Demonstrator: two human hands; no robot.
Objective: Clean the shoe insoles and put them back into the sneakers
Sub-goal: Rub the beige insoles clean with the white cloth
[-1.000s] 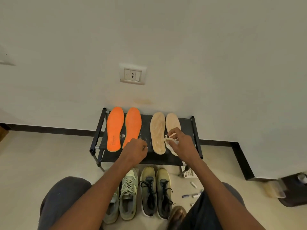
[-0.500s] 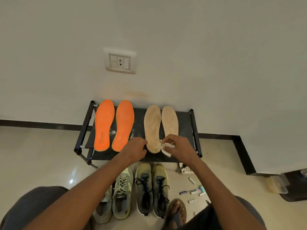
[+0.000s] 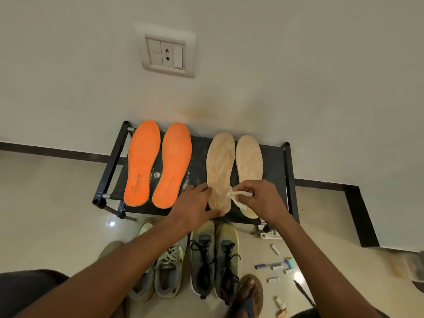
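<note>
On a low black shoe rack (image 3: 289, 180) set against the wall, four insoles are laid side by side, each with its long axis running near to far, toes toward the wall and heels toward the near edge. The two orange insoles (image 3: 158, 164) are placed on the left, the two beige insoles (image 3: 234, 166) on the right. The heel end of the left beige insole is held down by the left hand (image 3: 195, 206), its fingers lying fairly flat along the insole's left edge and the thumb stretched across the heel. A crumpled white wipe (image 3: 238, 195) is pinched in the curled fingers of the right hand (image 3: 263, 198), between the two beige insoles and over the heel part of the right one, which is partly hidden by that hand. On the floor just near the rack, two pairs of sneakers (image 3: 213, 260) are stood with toes toward the rack. Small scattered items (image 3: 275, 267) are seen on the floor to the right, and a wall socket (image 3: 166, 56) above.
</note>
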